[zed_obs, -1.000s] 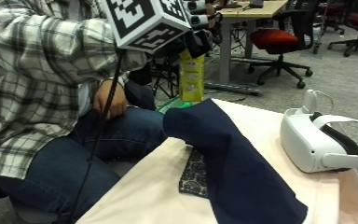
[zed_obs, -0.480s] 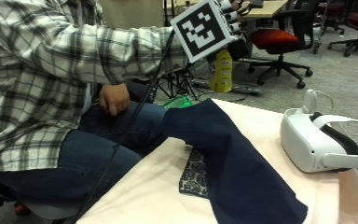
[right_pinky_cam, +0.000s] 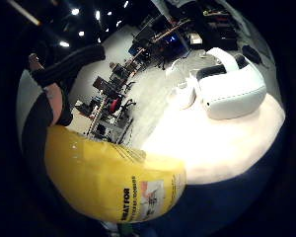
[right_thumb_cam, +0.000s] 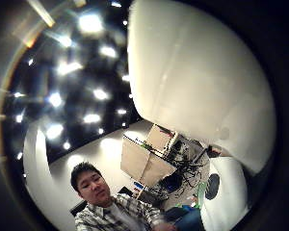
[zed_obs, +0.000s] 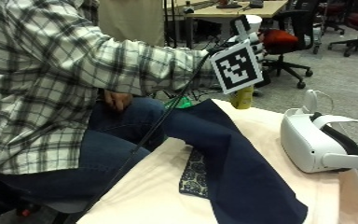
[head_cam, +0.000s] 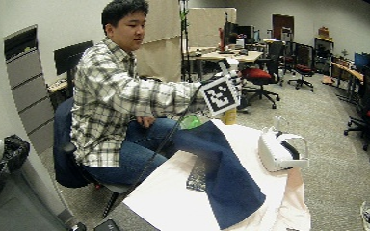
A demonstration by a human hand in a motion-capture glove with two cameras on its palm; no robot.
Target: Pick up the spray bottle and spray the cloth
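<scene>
- Bare hand (zed_obs: 118, 99) rested on the lap and took no part
- Dark blue cloth (zed_obs: 229, 154) lay draped along the table (zed_obs: 154, 196), same place as a second before; nothing showed it had been sprayed yet
- Spray bottle (zed_obs: 242, 98) was off the table, held in the air at the cloth's far end; over the last second it had travelled from near the person's chest out to there and dropped lower
- Right hand (zed_obs: 258, 46) was mostly hidden in the outside view, but the little-finger palm view showed a gloved finger curled round the yellow bottle (right_pinky_cam: 113, 182), so the fingers were closed on it
- White headset (zed_obs: 319, 140) sat further right on the table, apart from the cloth, unmoved
- My read: pickup done, bottle brought to the cloth; aiming the nozzle and squeezing the trigger were left
</scene>
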